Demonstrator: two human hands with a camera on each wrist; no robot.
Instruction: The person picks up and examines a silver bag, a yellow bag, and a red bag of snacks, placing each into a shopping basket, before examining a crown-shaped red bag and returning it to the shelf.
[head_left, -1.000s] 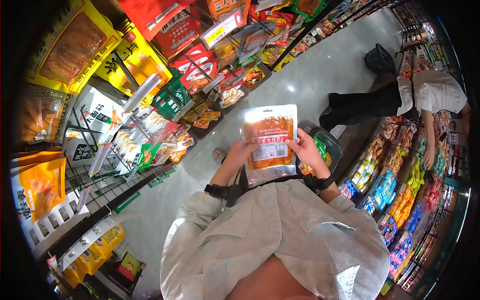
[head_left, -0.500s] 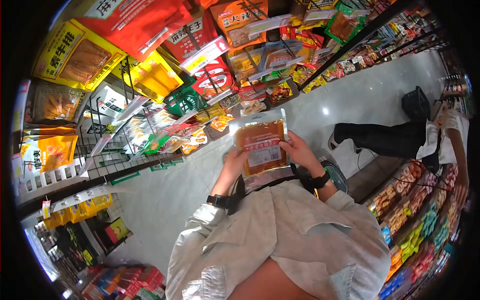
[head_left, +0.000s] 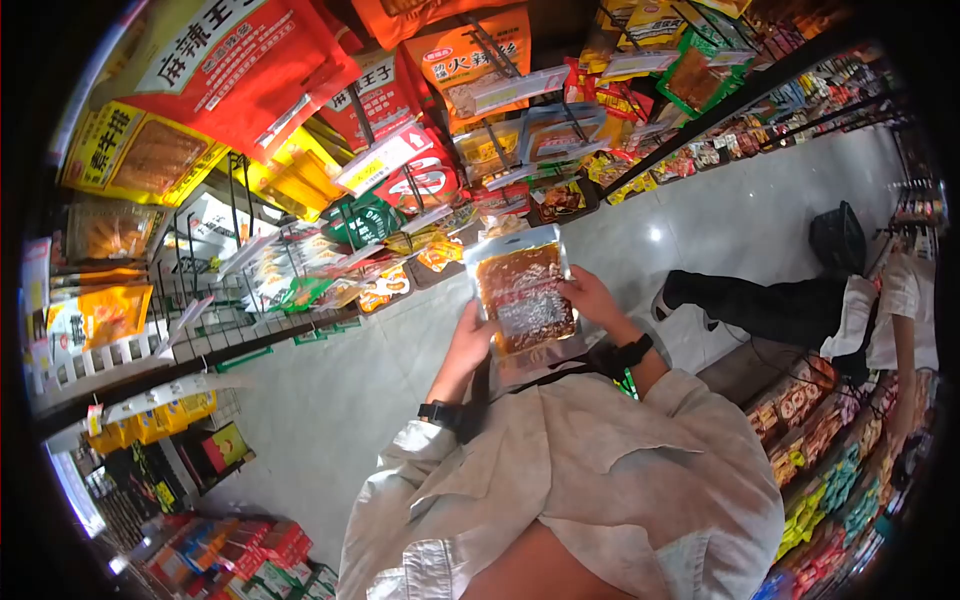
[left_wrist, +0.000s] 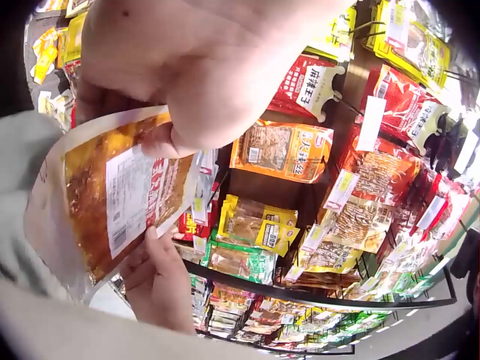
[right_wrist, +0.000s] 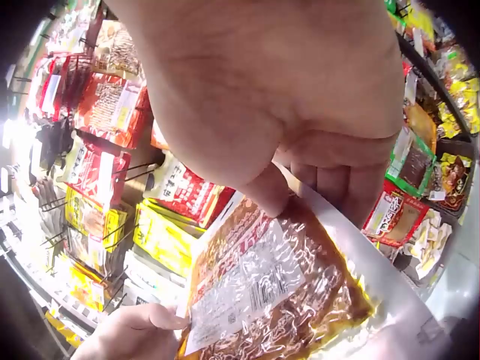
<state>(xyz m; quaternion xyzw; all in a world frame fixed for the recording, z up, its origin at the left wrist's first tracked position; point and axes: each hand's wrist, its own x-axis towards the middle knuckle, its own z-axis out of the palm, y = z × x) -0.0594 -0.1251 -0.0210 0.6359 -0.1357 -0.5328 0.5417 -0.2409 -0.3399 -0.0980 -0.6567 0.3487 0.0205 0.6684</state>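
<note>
A clear-edged, flat food pouch (head_left: 520, 290) with orange-brown contents and a white printed label is held upright before the person's chest. The left hand (head_left: 468, 340) pinches its left edge, thumb on the front, as the left wrist view shows at the pouch's (left_wrist: 90, 195) side. On the opposite edge the right hand (head_left: 597, 298) grips it, thumb over the front and fingers behind. In the right wrist view, glare and wrinkles run across the pouch (right_wrist: 262, 285) and its barcode label. Most of the fingers behind the pouch are hidden.
Snack packets hang on a rack, among them a large red bag (head_left: 240, 75) and an orange bag (head_left: 470, 65). Price tags (head_left: 385, 160) jut out from it. Across the aisle, a person in black trousers (head_left: 750, 305) stands near bulk-snack bins (head_left: 840, 480) and a dark basket (head_left: 837, 238).
The head view has turned, so the rack and the other person appear shifted. Both hands keep hold of the pouch, which now tilts differently and shows more glare on its front.
</note>
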